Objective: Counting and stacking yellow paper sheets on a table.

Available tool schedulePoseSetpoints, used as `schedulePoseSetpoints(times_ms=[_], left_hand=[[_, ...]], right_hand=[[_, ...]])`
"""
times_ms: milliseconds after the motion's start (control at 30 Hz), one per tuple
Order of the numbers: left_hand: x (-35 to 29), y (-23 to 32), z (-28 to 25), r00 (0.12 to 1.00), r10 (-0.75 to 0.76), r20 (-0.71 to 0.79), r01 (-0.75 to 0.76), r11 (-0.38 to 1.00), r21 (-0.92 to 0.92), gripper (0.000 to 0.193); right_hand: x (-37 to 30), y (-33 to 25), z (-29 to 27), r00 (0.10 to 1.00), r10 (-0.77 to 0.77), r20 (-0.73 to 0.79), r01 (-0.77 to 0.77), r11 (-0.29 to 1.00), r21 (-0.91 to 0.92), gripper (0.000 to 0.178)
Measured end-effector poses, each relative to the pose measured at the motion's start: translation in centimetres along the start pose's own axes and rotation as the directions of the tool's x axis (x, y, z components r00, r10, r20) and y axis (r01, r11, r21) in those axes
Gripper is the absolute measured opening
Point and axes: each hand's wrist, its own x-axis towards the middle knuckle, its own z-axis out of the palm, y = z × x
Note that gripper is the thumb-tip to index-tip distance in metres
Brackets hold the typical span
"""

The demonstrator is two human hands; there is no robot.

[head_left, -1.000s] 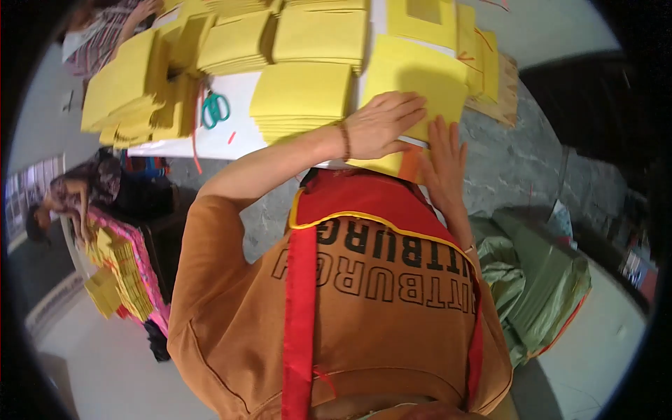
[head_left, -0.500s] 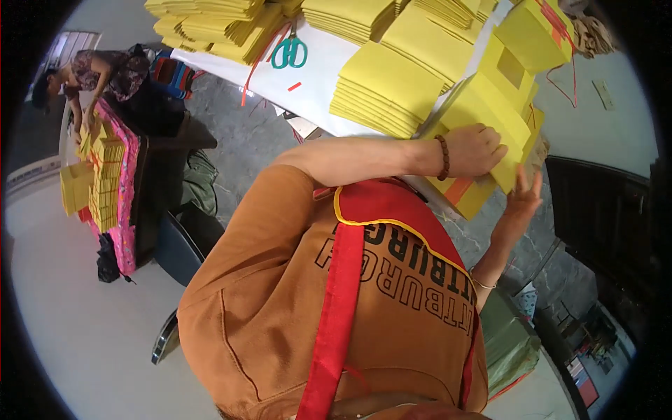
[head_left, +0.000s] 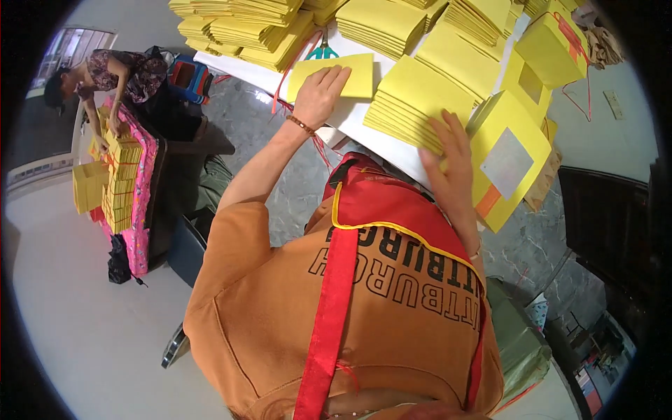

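Note:
My left hand [head_left: 320,96] lies with its fingers stretched out flat on a folded yellow paper piece [head_left: 360,75] at the table's near edge. That piece partly covers a pair of green-handled scissors [head_left: 323,51]. My right hand [head_left: 451,157] is open, fingers apart, at the near corner of a stack of folded yellow paper pieces [head_left: 420,94]. To its right stands a yellow paper box-like piece [head_left: 532,129] with a grey rectangle and an orange patch. Whether my right fingers touch the stack I cannot tell.
More yellow stacks [head_left: 241,28] fill the white-covered table [head_left: 392,150]. Red strings [head_left: 575,42] hang at the far right. A black chair [head_left: 183,245] stands to the left. Farther left, another person [head_left: 119,77] handles yellow bundles on a pink-covered table [head_left: 145,203].
My left hand has moved left from the yellow box-like piece and now rests on a folded yellow piece by the scissors. My right hand has come left to the stack.

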Motion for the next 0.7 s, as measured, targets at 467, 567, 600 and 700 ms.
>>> schedulePoseSetpoints(times_ms=[467,567,600,700], left_hand=[[-0.9,-2.1,3.3,0.95,0.101,0.294,-0.05,0.983,-0.177,0.055],[3.6,0.2,2.9,0.92,-0.19,0.342,0.36,0.753,-0.551,0.06],[5.0,0.9,3.0,0.741,-0.261,0.619,0.638,0.562,-0.526,0.064],[4.0,0.6,7.5,0.54,-0.292,0.789,0.83,0.337,-0.444,0.081]], right_hand=[[0.7,5.2,7.6,0.999,0.039,-0.014,-0.038,0.73,-0.683,0.046],[0.8,5.3,7.9,0.996,0.079,-0.028,-0.077,0.743,-0.665,0.043],[0.7,5.4,8.0,0.996,0.084,-0.034,-0.085,0.738,-0.669,0.043],[0.7,5.8,8.5,0.996,0.037,-0.087,-0.085,0.754,-0.651,0.037]])
